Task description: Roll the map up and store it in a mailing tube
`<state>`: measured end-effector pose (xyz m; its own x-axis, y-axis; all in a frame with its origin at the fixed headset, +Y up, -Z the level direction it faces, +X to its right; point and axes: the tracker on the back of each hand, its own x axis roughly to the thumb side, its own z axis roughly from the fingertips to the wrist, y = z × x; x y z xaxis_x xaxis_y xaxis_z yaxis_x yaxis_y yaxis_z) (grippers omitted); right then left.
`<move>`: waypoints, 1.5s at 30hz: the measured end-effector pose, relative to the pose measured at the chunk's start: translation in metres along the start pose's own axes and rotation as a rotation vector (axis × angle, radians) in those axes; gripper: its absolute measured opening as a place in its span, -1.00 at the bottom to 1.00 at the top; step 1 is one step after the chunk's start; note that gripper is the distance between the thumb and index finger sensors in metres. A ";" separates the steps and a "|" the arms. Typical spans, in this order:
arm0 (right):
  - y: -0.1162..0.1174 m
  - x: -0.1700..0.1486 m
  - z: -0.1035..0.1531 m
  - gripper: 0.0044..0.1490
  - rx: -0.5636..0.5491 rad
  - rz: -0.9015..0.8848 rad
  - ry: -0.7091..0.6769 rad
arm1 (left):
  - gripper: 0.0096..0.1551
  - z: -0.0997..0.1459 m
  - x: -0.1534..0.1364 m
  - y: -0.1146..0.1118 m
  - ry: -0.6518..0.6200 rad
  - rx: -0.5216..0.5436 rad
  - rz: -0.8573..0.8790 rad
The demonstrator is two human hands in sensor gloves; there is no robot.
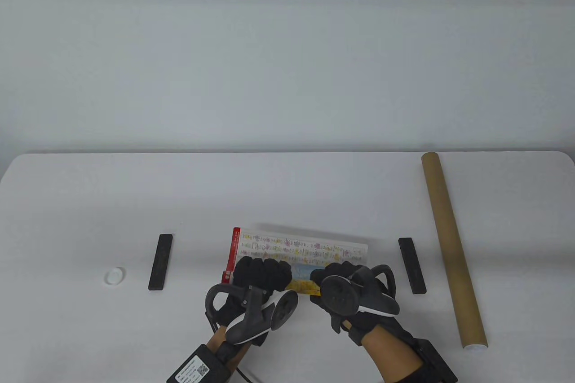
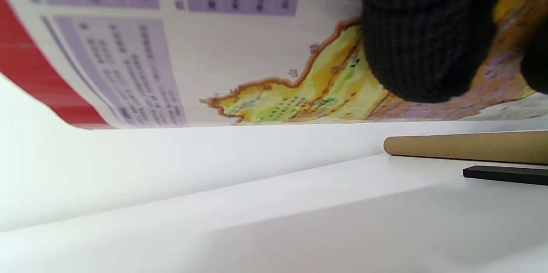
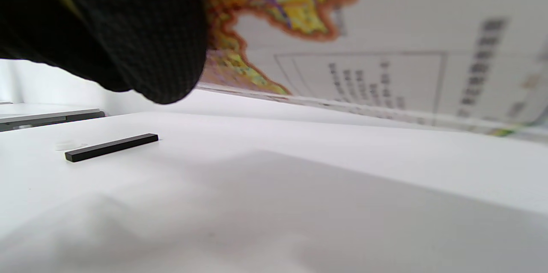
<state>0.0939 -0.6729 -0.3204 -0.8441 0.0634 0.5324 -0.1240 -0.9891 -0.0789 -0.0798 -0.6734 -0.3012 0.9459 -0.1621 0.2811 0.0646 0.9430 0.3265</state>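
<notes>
Table view: my left hand and right hand both grip the map, mid-desk; I should roll evenly and tight. One mailing tube right, two black bars, one white cap.
Left wrist view: fingers press the map.
Right wrist view: likewise.

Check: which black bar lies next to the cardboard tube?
The black bar on the person's right, beside the cardboard tube. The other bar lies left, near the white cap.
</notes>
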 end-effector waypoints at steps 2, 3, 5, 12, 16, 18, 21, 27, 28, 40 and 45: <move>0.001 0.001 0.000 -0.34 -0.003 0.015 -0.008 | -0.45 -0.001 -0.001 -0.001 -0.002 -0.027 0.015; 0.002 0.002 0.001 -0.34 -0.015 0.028 -0.011 | -0.46 -0.001 -0.002 -0.001 -0.001 -0.034 0.023; 0.002 0.005 0.002 -0.31 -0.046 0.073 -0.018 | -0.48 -0.002 -0.003 -0.002 0.009 -0.058 0.032; -0.003 0.022 0.007 -0.21 -0.169 0.330 -0.055 | -0.48 -0.007 -0.014 -0.009 0.063 -0.179 0.194; -0.006 0.028 0.009 -0.19 -0.199 0.395 -0.068 | -0.49 -0.008 -0.020 -0.012 0.085 -0.232 0.287; -0.006 0.028 0.008 -0.21 -0.193 0.394 -0.068 | -0.49 -0.008 -0.021 -0.012 0.078 -0.245 0.298; -0.005 0.026 0.007 -0.27 -0.167 0.374 -0.060 | -0.47 -0.007 -0.018 -0.012 0.063 -0.219 0.279; -0.005 0.016 0.004 -0.34 -0.119 0.257 -0.024 | -0.37 0.000 -0.007 -0.004 0.042 -0.084 0.135; -0.005 0.014 0.004 -0.34 -0.109 0.224 -0.015 | -0.36 0.001 -0.005 -0.002 0.037 -0.050 0.096; -0.001 0.002 0.002 -0.30 -0.021 0.048 -0.018 | -0.45 0.002 0.000 0.003 0.012 -0.027 0.018; -0.003 0.013 0.005 -0.23 -0.105 0.211 -0.041 | -0.47 -0.002 -0.006 -0.002 0.045 -0.110 0.107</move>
<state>0.0864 -0.6696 -0.3091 -0.8355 -0.1510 0.5284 -0.0026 -0.9604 -0.2786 -0.0853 -0.6735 -0.3051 0.9623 -0.0482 0.2678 -0.0054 0.9806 0.1958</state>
